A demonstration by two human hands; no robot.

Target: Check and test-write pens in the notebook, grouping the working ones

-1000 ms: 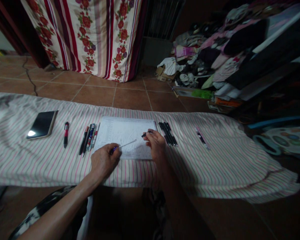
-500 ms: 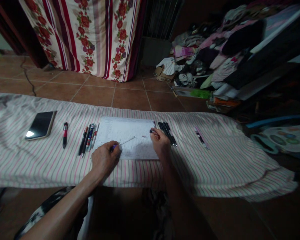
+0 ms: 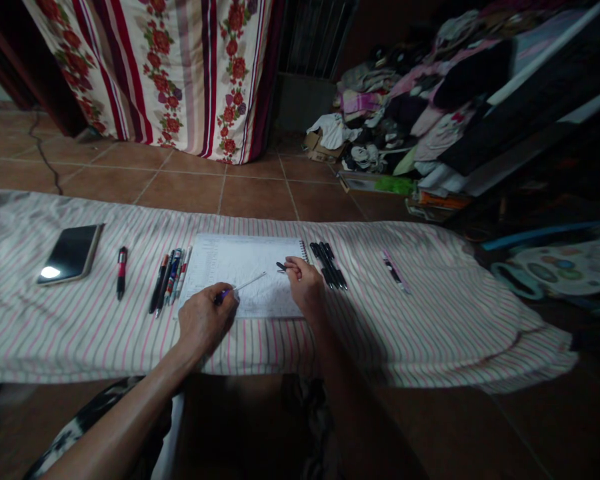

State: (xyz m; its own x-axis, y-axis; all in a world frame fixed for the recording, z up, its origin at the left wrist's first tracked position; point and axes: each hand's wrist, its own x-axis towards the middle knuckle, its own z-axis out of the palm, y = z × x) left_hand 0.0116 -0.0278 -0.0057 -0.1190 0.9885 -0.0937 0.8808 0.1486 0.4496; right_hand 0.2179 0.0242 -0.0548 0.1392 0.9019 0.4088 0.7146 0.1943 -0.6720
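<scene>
Left hand (image 3: 206,313) pinches a purple pen (image 3: 249,281), long and slanting right and away; right hand (image 3: 305,283) pinches a black bit (image 3: 281,266) pointing left.

striped cloth (image 3: 430,320) bears a phone (image 3: 71,253), pens (image 3: 330,268) and a spiral notebook (image 3: 240,257).

The long off-white fabric cover (image 3: 430,333) has pink and grey stripes. A slender pen piece (image 3: 225,294) is purple and whitish, a small narrow piece (image 3: 281,265) black, the rectangular paper notebook (image 3: 250,253) white. Red roses pattern the cream cloth curtain (image 3: 190,80).
</scene>
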